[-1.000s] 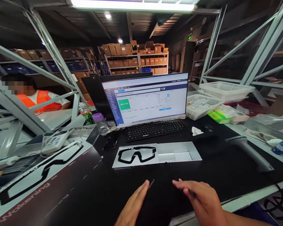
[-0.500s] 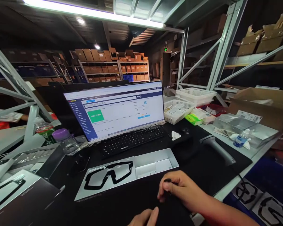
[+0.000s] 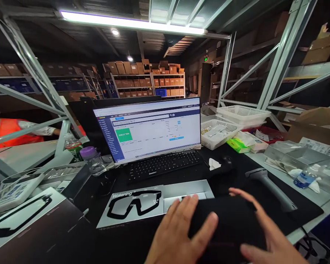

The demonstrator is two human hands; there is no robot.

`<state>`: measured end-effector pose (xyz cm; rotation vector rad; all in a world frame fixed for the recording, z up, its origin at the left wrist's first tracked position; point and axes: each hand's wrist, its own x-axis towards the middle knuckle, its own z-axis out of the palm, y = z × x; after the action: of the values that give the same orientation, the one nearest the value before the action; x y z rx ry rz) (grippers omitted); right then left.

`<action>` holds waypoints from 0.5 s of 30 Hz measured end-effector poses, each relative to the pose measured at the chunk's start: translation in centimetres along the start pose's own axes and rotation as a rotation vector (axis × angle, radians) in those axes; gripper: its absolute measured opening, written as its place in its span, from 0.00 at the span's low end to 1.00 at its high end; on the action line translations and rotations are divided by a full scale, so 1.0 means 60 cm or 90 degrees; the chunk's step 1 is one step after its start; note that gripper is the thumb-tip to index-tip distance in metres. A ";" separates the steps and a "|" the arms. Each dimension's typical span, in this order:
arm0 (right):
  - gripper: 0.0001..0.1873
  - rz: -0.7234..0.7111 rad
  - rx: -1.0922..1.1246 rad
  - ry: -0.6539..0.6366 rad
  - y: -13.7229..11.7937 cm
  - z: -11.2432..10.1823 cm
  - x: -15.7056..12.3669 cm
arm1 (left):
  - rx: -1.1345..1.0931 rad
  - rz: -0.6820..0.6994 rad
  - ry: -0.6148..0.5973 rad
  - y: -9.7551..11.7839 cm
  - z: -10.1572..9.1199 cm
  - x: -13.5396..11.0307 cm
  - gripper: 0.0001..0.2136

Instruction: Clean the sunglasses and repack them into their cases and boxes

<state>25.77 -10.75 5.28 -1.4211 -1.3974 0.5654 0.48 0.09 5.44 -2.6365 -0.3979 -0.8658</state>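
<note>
Left hand (image 3: 181, 229) and right hand (image 3: 269, 253) are working at a black-topped bench (image 3: 121, 242), which is standing inside a steel rack (image 3: 280, 62). Carton-laden shelving (image 3: 143, 79) is lining the far wall, and a co-worker (image 3: 8, 132) in an orange vest is standing well apart at far left.

On the bench, a monitor (image 3: 148, 128) is displaying a web form, with a keyboard (image 3: 163, 165) lying directly in front of it. A white basket (image 3: 220, 134) is sitting to the right of the monitor, and a handheld scanner (image 3: 269, 187) is lying on its side further right and nearer the person. Nearer still, a card (image 3: 134, 205) with a goggle-shaped cutout is lying beside a shallow silver tray (image 3: 187, 190).

A black pouch (image 3: 225, 223) is lying just in front of the tray, between both hands, with its long axis running roughly left to right. Its near end is cut off by the frame. The left hand is open, its fingers spread and its thumb pressing the pouch's left side. The right hand is curving around the right side, thumb above and fingers below, gripping it.
</note>
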 end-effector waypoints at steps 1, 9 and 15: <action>0.44 0.013 0.005 0.050 0.006 -0.008 0.011 | -0.013 -0.033 -0.025 -0.024 -0.005 -0.004 0.52; 0.42 0.019 -0.055 0.307 0.008 -0.079 0.097 | -0.072 -0.381 -0.310 -0.215 -0.017 -0.092 0.57; 0.39 0.089 0.001 0.362 0.014 -0.053 0.095 | -0.195 -0.334 -0.432 -0.201 0.013 -0.032 0.50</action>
<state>30.14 -6.39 7.52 -1.5322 -0.8500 0.2157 -4.98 10.98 6.41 -3.1158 -1.2533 -0.1126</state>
